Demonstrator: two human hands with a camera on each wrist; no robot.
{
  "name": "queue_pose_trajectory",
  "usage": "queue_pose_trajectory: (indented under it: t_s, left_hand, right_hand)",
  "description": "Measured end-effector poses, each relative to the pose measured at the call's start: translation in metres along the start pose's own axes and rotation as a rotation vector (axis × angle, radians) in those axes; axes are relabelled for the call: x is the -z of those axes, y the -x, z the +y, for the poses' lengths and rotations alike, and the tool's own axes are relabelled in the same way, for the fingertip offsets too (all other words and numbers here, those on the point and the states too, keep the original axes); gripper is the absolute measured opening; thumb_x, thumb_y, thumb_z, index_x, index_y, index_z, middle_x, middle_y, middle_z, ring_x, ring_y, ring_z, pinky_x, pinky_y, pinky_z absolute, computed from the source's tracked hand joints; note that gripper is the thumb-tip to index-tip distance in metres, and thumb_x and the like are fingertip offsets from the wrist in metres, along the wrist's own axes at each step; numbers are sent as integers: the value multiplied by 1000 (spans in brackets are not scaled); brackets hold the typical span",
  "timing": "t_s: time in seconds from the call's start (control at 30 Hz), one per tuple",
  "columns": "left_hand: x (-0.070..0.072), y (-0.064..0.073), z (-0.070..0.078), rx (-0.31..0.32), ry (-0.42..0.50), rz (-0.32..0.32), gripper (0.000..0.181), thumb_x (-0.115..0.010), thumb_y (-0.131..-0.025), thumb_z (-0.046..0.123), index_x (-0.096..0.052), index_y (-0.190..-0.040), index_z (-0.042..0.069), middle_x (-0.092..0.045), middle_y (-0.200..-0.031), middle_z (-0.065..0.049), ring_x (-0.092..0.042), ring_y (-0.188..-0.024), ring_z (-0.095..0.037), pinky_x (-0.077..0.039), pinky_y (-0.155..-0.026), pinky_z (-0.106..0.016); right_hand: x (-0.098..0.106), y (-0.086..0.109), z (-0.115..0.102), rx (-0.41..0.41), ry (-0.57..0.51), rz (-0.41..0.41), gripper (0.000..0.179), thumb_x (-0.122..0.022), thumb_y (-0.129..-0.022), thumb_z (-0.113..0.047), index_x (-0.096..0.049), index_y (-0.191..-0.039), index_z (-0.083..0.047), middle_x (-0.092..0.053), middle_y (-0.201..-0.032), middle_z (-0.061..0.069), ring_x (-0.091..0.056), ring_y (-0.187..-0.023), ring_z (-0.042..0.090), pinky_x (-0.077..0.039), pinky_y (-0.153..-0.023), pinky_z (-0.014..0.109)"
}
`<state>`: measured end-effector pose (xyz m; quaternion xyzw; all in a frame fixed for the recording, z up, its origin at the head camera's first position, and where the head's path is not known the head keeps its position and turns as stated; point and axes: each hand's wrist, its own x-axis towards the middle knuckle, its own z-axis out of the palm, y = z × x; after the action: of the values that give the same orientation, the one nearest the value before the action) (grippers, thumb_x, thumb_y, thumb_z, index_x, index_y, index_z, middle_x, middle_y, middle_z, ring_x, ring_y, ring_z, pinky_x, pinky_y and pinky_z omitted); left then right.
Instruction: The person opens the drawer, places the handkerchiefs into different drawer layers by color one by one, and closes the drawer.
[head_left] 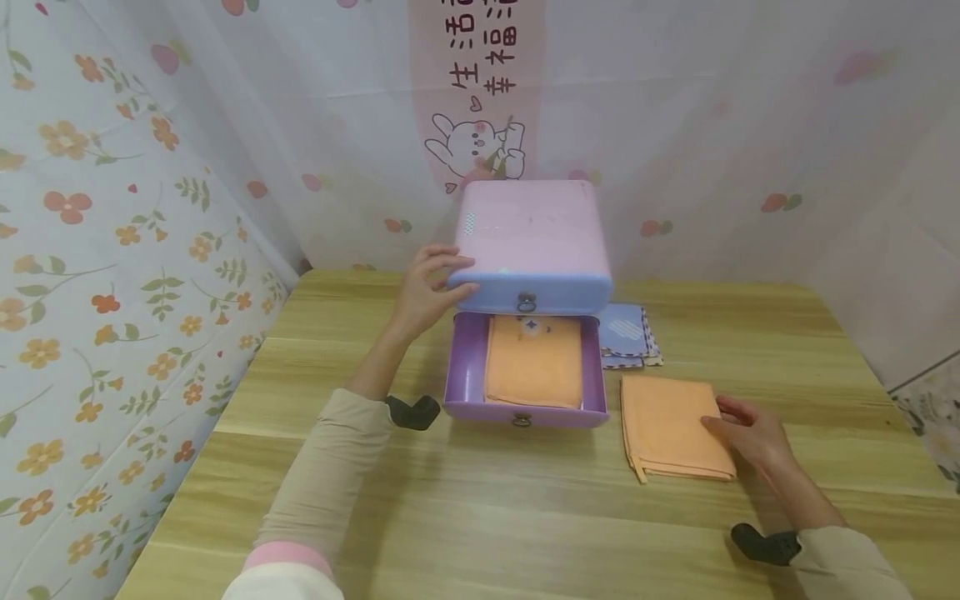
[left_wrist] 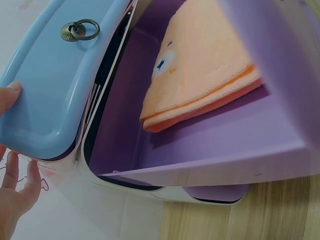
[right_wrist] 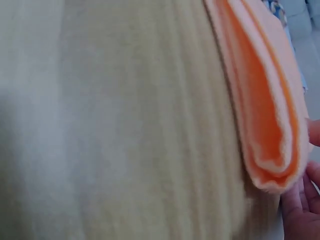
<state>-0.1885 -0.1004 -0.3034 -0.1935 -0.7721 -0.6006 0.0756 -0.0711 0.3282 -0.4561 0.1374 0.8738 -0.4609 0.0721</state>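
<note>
The work looks partway along to me: one orange cloth (head_left: 534,367) lies folded in the purple drawer (head_left: 480,413), and a second orange cloth (head_left: 671,425) is folded too but lies out on the wooden table (head_left: 525,517), to the right of that drawer. The right hand (head_left: 757,437) holds the right edge of the second orange cloth in a narrow pinch, with the thumb on top. So that cloth seems to be what is left to do. Some blue cloths (head_left: 626,329) lie on the table just behind it, beside the box, and I cannot tell if they are part of the work. The left hand (head_left: 429,292) grips the left corner of the blue drawer (head_left: 487,292), thumb on the front and fingers around the side. The purple drawer is the bottom one and it is pulled out. The cloth in it has a little white and blue patch near the back, and there is bare space to its left. The blue drawer is the top one, pushed into the pink box (head_left: 528,221), so what is inside it does not show.
</note>
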Motion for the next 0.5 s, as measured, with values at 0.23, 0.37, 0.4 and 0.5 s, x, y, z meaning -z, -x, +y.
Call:
queue_pose_trajectory:
  t_s: [0.23,0.37,0.4,0.5]
  left_hand:
    - [1,0,0,-4,-4,-1,30,-68,-73,-2,-60,-101,-9,-42,-120,-18,-38,-114,-26,-42,-91,-40]
    - [1,0,0,-2,-6,-1,30,-68,-73,-2,-60,-101,-9,-42,-120,-18,-38,-114,-27,-42,-91,-40]
    - [1,1,0,-1,-8,1,30,-68,-73,-2,-60,-101,-9,-42,-120,-18,-38,-114,-27,-42,-91,-40]
    - [1,1,-1,1,-4,4,30,-68,-73,-2,-60,-101,-9,-42,-120,-18,-38,-114,-27,-42,-92,-41]
  right_hand:
    - [-7,2,0,7,12,88,69,-63,-81,-35,-38,-126,11,-48,-117,31,-40,-69,-18,-45,-58,9]
    - [-9,3,-2,-7,23,108,68,-64,-80,-34,-41,-124,11,-48,-117,31,-39,-67,-18,-44,-56,9]
    - [-9,2,-2,-12,19,107,68,-64,-80,-34,-41,-124,12,-48,-116,31,-40,-67,-17,-45,-56,9]
    - [-9,2,-2,-32,6,95,69,-64,-80,-35,-41,-123,13,-50,-114,30,-44,-66,-15,-47,-55,12]
